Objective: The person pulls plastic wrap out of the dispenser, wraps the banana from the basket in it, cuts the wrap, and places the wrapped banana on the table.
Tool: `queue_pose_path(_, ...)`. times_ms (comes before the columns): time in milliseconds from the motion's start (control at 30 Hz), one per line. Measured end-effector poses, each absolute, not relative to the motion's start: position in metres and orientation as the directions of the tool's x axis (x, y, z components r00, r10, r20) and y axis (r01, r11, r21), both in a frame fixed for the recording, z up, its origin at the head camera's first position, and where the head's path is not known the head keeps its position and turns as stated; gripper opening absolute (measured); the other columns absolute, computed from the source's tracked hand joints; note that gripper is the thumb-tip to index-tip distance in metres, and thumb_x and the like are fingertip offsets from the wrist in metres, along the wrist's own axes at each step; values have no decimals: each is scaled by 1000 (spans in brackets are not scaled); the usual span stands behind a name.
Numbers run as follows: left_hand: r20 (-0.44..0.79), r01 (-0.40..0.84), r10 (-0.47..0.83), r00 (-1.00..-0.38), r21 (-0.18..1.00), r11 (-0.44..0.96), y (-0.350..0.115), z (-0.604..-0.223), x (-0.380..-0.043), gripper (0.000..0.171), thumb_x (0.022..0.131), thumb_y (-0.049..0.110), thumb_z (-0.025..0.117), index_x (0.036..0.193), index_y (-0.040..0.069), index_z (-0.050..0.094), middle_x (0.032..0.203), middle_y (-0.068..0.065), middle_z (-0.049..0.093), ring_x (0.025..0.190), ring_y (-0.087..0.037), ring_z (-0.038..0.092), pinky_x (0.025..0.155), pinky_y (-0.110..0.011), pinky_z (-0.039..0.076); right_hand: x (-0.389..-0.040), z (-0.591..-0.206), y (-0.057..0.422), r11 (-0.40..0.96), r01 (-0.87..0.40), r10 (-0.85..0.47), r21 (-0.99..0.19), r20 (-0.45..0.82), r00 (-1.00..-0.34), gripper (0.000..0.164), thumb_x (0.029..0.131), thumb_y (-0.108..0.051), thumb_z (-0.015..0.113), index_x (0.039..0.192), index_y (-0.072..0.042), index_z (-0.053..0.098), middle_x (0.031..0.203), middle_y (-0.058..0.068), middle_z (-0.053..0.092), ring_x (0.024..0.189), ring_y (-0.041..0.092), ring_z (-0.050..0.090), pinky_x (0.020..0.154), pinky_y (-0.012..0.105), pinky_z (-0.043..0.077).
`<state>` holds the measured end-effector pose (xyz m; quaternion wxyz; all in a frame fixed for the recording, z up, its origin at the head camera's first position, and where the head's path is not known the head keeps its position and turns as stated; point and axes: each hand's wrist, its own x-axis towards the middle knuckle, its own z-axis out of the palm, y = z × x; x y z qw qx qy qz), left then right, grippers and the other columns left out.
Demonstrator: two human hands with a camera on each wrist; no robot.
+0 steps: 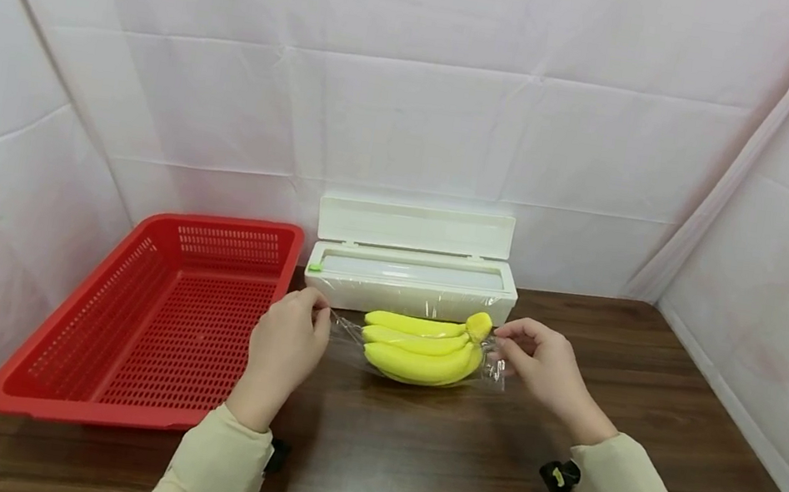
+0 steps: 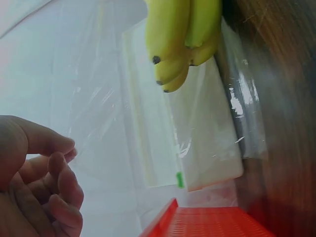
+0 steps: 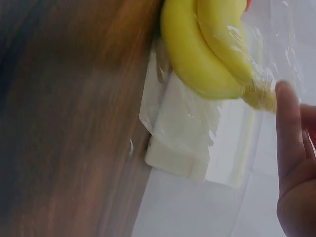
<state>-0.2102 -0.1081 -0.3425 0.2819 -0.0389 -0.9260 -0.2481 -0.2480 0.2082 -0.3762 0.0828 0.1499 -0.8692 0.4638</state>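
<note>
A bunch of yellow bananas (image 1: 417, 354) lies on its side in front of the film box, stem to the right. Clear cling film (image 1: 347, 328) covers it and spreads out past both ends. My left hand (image 1: 288, 338) pinches the film between thumb and fingers, left of the banana tips. At the stem end, my right hand (image 1: 549, 370) pinches the film's other side. The left wrist view shows the banana tips (image 2: 168, 59) under the stretched film, with the left fingers (image 2: 66, 185) curled. In the right wrist view, film wraps the stem (image 3: 259, 98) beside the right fingers (image 3: 289, 126).
Behind the bananas stands a white cling film box (image 1: 412, 282), its lid (image 1: 415, 228) raised and a green slider (image 1: 316, 267) at its left end. A red slotted basket (image 1: 128, 415) sits to the left on the brown wooden table (image 1: 409, 467). White cloth (image 1: 411, 131) hangs around.
</note>
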Motion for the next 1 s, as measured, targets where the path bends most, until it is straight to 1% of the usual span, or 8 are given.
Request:
queue_pose_path(100,543,210,-95,-834,473,856,-108,-346,-215,8,86,11,62,85,5,66,76,-13,68,62,-28,61,52,-40,48,-249,-379,203,534,-335,-142,-776,309,-941,11,90,-6,61,100,-1,64,93,19,70,69,5,66,60,29,56)
queue_pose_path(133,544,211,-104,-833,485,849,-108,-348,-217,8,86,10,61,85,4,65,75,-13,68,60,-28,61,51,-40,48,-249,-380,201,540,-330,-127,-775,312,-941,11,90,-8,62,99,-2,64,93,17,71,69,6,66,60,28,55)
queue_pose_path(267,532,206,-133,-836,530,823,-106,-354,-224,8,86,9,60,85,3,64,69,-13,66,54,-24,57,49,-36,45,-248,-387,198,584,-300,-69,-754,322,-944,14,88,-15,66,98,-5,66,96,13,71,76,14,67,60,22,52)
queue_pose_path(433,473,162,-152,-868,559,813,-102,-360,-229,8,86,10,59,83,4,63,65,-12,64,52,-22,55,46,-33,42,-249,-397,197,585,-276,-34,-763,316,-948,20,86,-20,69,99,-5,66,100,13,69,85,22,68,63,19,51)
queue_pose_path(633,378,86,-165,-911,565,821,-96,-363,-232,18,84,19,62,86,1,62,71,-14,64,57,-26,59,46,-36,44,-252,-402,195,615,-234,18,-753,310,-951,29,82,-29,73,97,-5,65,96,12,69,85,22,68,62,21,50)
queue_pose_path(733,321,43,-168,-932,560,827,-93,-367,-235,25,83,24,63,88,0,63,74,-16,65,59,-27,60,45,-37,43,-251,-402,193,644,-191,42,-741,283,-958,38,80,-38,73,97,-6,63,97,12,68,88,23,67,64,23,50)
queue_pose_path(867,272,7,-171,-947,551,835,-93,-373,-238,25,83,28,63,80,3,60,73,-16,64,58,-27,59,44,-37,40,-252,-401,191,664,-142,57,-735,239,-969,48,79,-46,72,100,-6,59,99,12,66,91,24,66,66,26,50)
queue_pose_path(1000,227,-6,-156,-961,548,836,-93,-374,-239,27,83,28,62,71,5,56,68,-15,61,55,-25,55,43,-36,37,-253,-400,189,665,-121,60,-737,214,-975,50,79,-48,72,102,-6,58,99,12,65,90,23,65,67,27,50)
